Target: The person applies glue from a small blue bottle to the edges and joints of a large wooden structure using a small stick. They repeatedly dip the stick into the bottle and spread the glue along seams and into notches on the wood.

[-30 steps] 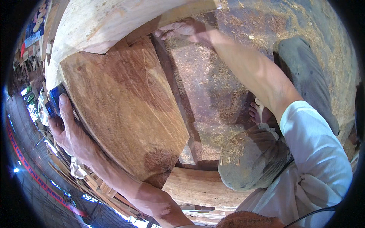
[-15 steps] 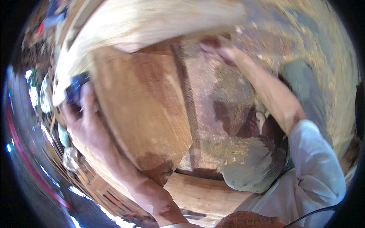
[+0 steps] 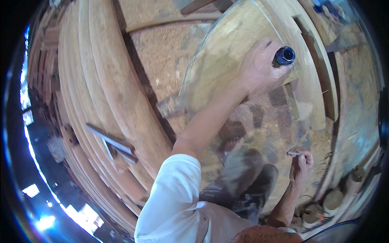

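My left hand [image 3: 259, 67] is stretched far forward and wrapped round a dark blue, bottle-like object [image 3: 285, 56] with a round mouth. Beneath that hand lies a broad, pale curved board [image 3: 219, 60] with a dark line along its edge. A thin white line [image 3: 269, 20] runs from beside the blue object to the top; whether it is string or a mark I cannot tell. Lower and to the right, my right hand [image 3: 302, 162] is closed, pinching a short, pale stick [image 3: 293, 153] whose kind is unclear.
Long curved timbers [image 3: 117, 77] lie side by side at the left, with a metal angle tool [image 3: 111, 141] on them. A slotted wooden piece [image 3: 318, 65] stands right of my left hand. Sawdust covers the floor [image 3: 162, 52]; round wood pieces [image 3: 332, 200] sit at lower right.
The view has swung round. My left hand, still gripping the blue object, has gone from the left side to the upper right. My right hand is now lower, near my body.
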`<state>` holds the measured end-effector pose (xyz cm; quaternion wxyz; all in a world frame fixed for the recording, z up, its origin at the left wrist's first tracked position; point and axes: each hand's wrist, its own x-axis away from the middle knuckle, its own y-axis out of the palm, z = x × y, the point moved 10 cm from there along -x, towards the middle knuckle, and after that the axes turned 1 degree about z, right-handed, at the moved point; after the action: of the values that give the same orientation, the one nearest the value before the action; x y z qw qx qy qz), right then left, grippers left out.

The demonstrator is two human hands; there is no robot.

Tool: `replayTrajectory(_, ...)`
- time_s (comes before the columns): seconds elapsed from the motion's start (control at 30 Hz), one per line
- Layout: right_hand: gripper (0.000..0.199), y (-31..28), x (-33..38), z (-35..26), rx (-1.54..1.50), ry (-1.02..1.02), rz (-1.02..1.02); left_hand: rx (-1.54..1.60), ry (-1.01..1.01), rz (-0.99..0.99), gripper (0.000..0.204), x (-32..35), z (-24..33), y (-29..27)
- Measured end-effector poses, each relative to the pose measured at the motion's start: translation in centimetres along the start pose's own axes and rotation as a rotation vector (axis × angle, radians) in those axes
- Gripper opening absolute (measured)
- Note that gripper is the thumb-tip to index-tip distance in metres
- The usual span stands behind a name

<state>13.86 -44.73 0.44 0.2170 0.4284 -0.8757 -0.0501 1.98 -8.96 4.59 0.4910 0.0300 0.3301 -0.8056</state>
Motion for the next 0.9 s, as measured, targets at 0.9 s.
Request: replayTrajectory(0.9, 0.012, 43.8, 8.1, -27.2, 0.42, 0.085, -0.07, -0.169, -0.493, 0.315, 0.057, 8.0, 13.5, -46.3)
